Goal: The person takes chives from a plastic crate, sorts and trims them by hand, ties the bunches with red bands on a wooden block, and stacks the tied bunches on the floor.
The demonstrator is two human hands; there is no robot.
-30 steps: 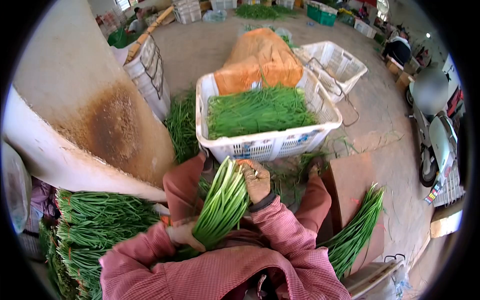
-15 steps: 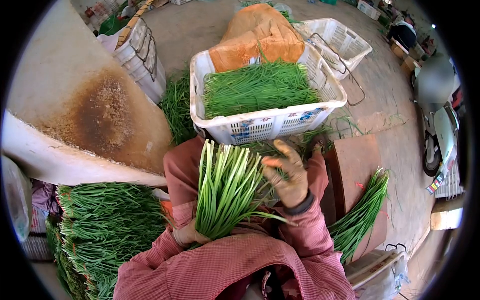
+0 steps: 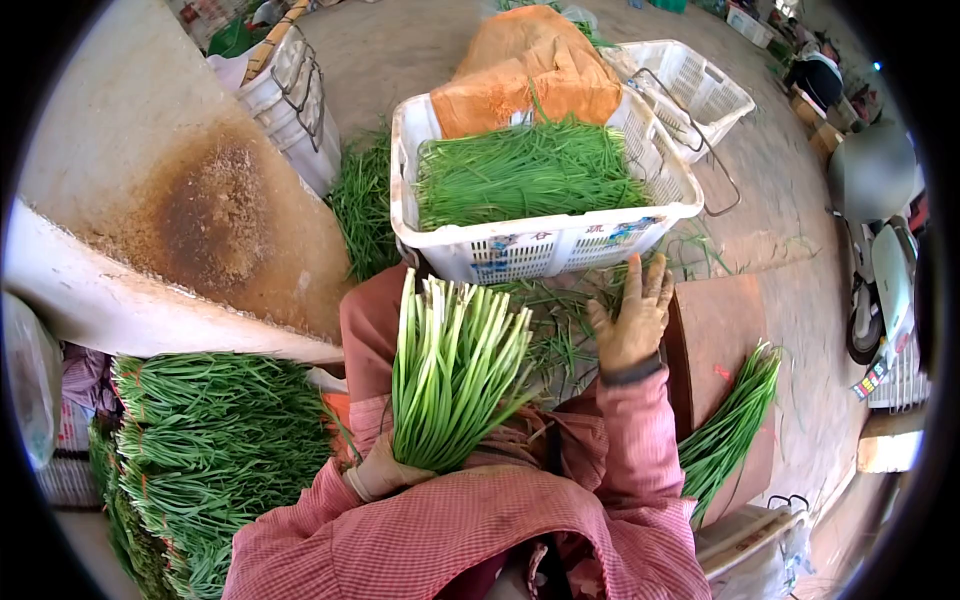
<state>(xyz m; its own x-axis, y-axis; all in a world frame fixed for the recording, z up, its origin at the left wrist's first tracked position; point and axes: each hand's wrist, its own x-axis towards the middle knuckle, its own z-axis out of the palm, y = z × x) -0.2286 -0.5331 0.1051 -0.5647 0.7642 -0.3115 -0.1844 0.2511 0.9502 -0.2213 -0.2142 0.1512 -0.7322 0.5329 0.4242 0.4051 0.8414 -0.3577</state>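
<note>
My gloved left hand is wrapped round the lower part of a bunch of garlic chives. The bunch stands roughly upright above my lap, its pale cut ends at the top and fanned out a little. To the right, my gloved right hand is raised with its fingers apart, holding nothing, just below the front right of the white crate. That white plastic crate has loose green chives lying inside it.
Tied chives are stacked at my left, below a rust-stained pale surface. At right, another bunch lies on a brown board. Orange sacking drapes the crate's back; a second white crate is behind. A scooter stands far right.
My right hand has moved away from the bunch, rightward and up, and its fingers have spread. My left hand still holds the chives in nearly the same place.
</note>
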